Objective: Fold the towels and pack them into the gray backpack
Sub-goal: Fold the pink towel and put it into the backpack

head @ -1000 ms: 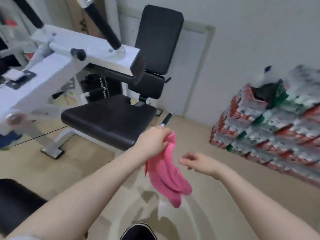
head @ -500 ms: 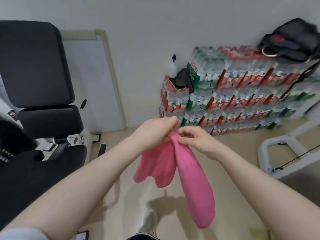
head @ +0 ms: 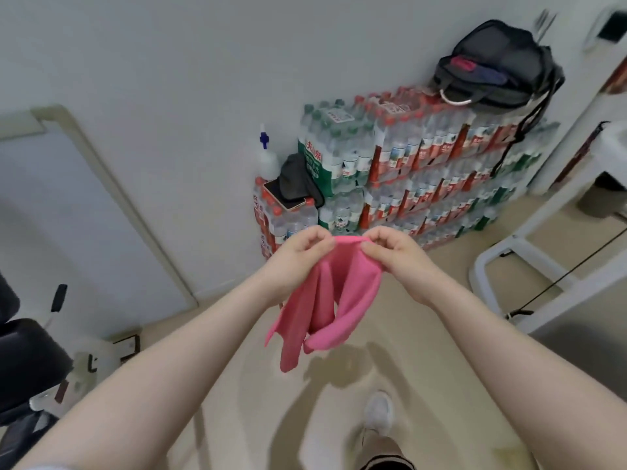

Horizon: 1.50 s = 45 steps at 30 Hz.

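A pink towel (head: 342, 300) hangs in front of me, bunched and drooping in loose folds. My left hand (head: 298, 256) pinches its top edge on the left. My right hand (head: 393, 252) pinches the same edge a short way to the right, so a short strip of cloth is stretched between them. The gray backpack (head: 498, 66) lies on top of the stacked water bottle packs at the upper right, unzipped, with something red and something blue showing in the opening. It is well beyond my hands.
Shrink-wrapped water bottle packs (head: 424, 164) are stacked against the white wall, with a phone (head: 281, 198), a dark cloth and a spray bottle (head: 266, 157) on the lower left stack. A black gym seat (head: 23, 361) is at left, a white machine frame (head: 529, 266) at right. My shoe (head: 378, 413) is on the beige floor.
The view has swung right from the gym machine to the bottle stacks and backpack. My right hand has taken hold of the towel's edge, and both hands have drawn slightly apart.
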Each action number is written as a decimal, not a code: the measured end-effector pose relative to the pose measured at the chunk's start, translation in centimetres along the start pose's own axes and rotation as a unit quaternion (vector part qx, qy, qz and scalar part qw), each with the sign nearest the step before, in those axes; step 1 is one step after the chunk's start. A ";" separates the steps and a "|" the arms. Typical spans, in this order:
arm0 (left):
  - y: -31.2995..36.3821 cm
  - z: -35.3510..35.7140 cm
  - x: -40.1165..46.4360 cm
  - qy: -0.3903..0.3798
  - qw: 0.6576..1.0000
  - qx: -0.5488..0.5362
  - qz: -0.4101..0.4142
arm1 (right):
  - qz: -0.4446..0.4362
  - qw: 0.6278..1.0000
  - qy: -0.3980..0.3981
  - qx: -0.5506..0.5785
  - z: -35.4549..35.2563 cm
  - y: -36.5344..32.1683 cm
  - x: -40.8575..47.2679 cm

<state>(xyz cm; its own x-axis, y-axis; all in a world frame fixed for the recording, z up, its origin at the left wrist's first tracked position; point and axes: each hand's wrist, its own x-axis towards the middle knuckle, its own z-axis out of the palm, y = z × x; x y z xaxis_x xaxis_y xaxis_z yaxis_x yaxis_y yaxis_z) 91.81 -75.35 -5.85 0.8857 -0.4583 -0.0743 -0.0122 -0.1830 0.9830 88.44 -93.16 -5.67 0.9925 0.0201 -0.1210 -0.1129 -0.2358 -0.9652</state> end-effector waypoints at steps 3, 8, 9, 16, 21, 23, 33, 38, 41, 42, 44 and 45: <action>1.0 2.3 5.6 0.066 0.974 -0.206 -0.070 | -0.003 1.000 -0.004 0.027 -1.2 0.3 4.2; 2.1 3.6 16.2 0.088 0.995 -0.050 -0.007 | -0.028 0.998 0.058 0.015 -8.2 0.0 12.8; 2.3 3.3 18.1 0.076 0.997 0.023 0.010 | -0.026 0.996 0.077 0.024 -10.5 0.0 14.6; 2.4 2.6 29.0 0.053 0.991 0.103 -0.066 | -0.033 0.986 0.161 0.030 -24.9 0.4 25.1; 3.6 1.3 35.0 0.158 0.985 0.057 -0.047 | -0.055 0.982 0.159 -0.083 -30.3 1.0 31.3; 4.3 0.2 37.4 0.214 0.975 0.043 -0.032 | -0.063 0.974 0.141 -0.166 -32.0 0.9 33.7; 6.0 -4.4 51.1 0.413 0.908 0.068 0.014 | -0.084 0.922 0.222 -0.305 -38.6 -0.9 48.6; 5.1 -8.2 57.5 0.464 0.877 0.125 0.012 | -0.070 0.900 0.265 -0.340 -40.6 -2.0 56.0; 3.5 -10.4 60.9 0.463 0.863 0.202 0.006 | -0.050 0.897 0.288 -0.333 -40.9 -1.7 60.7; 2.8 -10.9 61.9 0.457 0.859 0.232 0.000 | -0.040 0.897 0.293 -0.329 -40.9 -1.5 62.1; 1.4 -11.5 63.6 0.446 0.849 0.282 -0.014 | -0.016 0.899 0.305 -0.312 -40.8 -1.1 64.8; 0.9 -11.6 64.3 0.441 0.844 0.305 -0.020 | -0.003 0.901 0.314 -0.297 -40.8 -0.9 66.0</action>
<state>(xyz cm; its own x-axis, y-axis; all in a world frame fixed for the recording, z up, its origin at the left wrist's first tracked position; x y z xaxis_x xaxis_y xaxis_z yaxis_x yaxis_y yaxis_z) 154.15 -94.94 -7.84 0.8888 0.3353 0.3124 0.0275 -0.7195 0.6940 156.03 -131.28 -3.30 0.8451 -0.4871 0.2204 -0.2466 -0.7209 -0.6477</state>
